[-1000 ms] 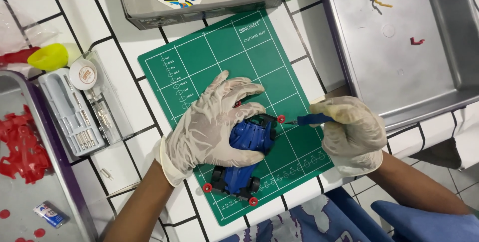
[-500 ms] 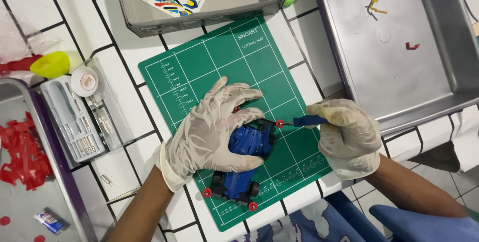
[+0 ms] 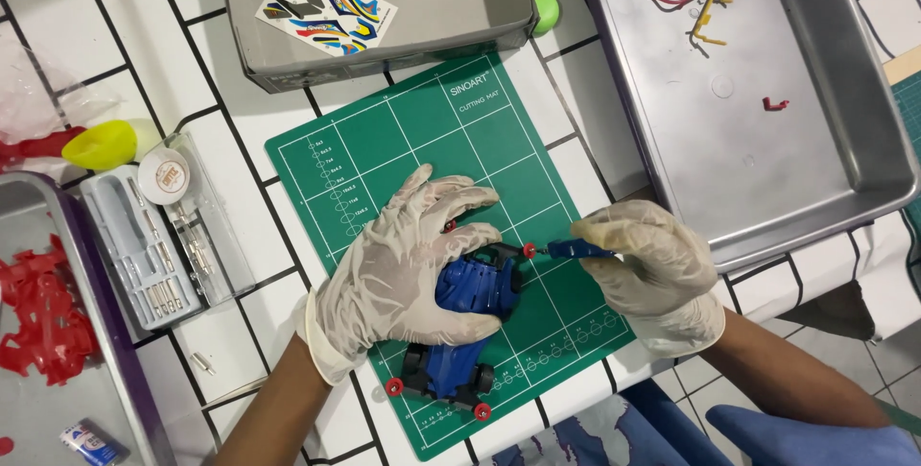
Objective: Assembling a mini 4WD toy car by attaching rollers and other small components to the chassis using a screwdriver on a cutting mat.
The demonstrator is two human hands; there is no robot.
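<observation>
A blue toy racing car (image 3: 460,332) with red wheels is being pinned down on a green cutting mat (image 3: 384,159) by the left hand (image 3: 403,264), gloved and spread flat over the car's body, fingers wide rather than closed round it. The right hand (image 3: 648,269), also gloved, is being kept closed tightly on a small blue-handled tool (image 3: 576,249), its tip being pressed at the car's front end beside a red wheel (image 3: 528,250).

Compared with the views from a second and half a second ago, little is being altered in the work itself: the left palm is being kept on the same spot, and the tool is being held at the same front corner, having been brought slightly closer in. The view is being shifted a little, so that the yellow piece (image 3: 101,144) is now being seen farther up the tiled table (image 3: 614,178). The fitting at the front wheel is therefore judged to be in progress, not finished.

Around the mat, a grey box (image 3: 480,15) bearing a sticker sheet (image 3: 326,3) is being kept at the top, a metal tray (image 3: 844,168) with plastic offcuts to the right, a clear case of small bits (image 3: 144,245) to the left, and red plastic sprues (image 3: 38,317) in a second tray at the left edge.
</observation>
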